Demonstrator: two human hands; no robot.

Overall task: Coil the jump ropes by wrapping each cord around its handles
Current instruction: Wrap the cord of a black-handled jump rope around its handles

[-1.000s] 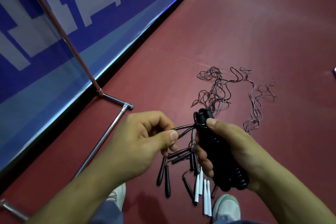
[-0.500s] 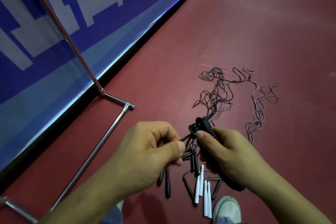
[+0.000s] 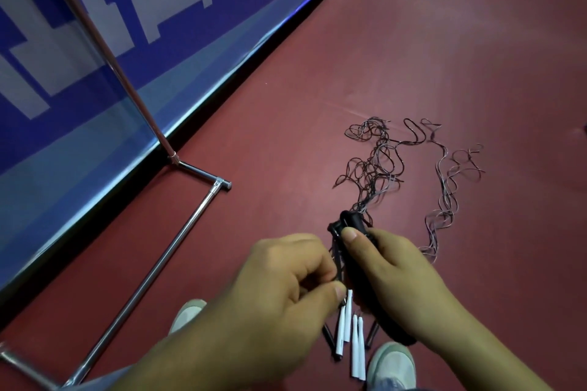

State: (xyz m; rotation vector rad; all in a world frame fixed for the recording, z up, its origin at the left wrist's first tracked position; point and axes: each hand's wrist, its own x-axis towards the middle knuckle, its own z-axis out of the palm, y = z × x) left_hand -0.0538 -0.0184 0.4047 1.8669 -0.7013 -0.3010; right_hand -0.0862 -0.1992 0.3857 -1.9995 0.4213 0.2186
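Handles (image 3: 351, 222) clamped in right hand (image 3: 400, 279), thumb on top. Cord (image 3: 336, 260) apparently pinched by left hand (image 3: 286, 289), just beside. Remaining cords (image 3: 374, 165) lay tangled on floor (image 3: 444, 57) beyond. Cord judged thin, light, springy, snag-prone; best gripped close to handles, kept taut.

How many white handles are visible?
4 white handles: two just below the left hand, two more beside them, next to the right shoe. The right hand may hide others.

Blue banner (image 3: 190, 41) and chrome stand (image 3: 187, 225) on red floor (image 3: 413, 57)
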